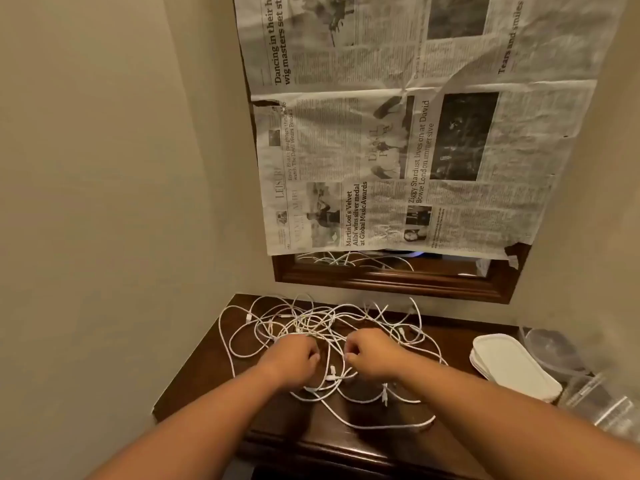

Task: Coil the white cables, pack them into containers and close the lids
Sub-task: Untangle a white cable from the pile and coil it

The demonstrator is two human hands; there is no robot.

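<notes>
Head view. A loose tangle of white cables (311, 322) lies on a dark wooden worktop (207, 393), spread from near its back edge to about the middle and reaching close to the left edge. The cables are thin, round and uniformly white. They form many overlapping open loops, with a denser knot at the centre of the pile toward the back. Small white plugs show at several strand ends. One long strand curves out of the pile toward the front edge.

The left hand (294, 358) and right hand (372, 355) sit side by side on the middle of the tangle, knuckles up, close together but apart. Each grip is closed, with the fingers curled down into the strands and taking hold of cable. Which strand each holds cannot be told.

At the right edge of the worktop lies a stack of white oval lids (512, 362). Just behind it stand clear plastic containers (550, 348), blurred. On the wall (104, 168) behind the worktop hangs a wood-framed mirror (391, 282), mostly covered by a sheet of newspaper (398, 133). Its uncovered lower strip reflects the cables.
</notes>
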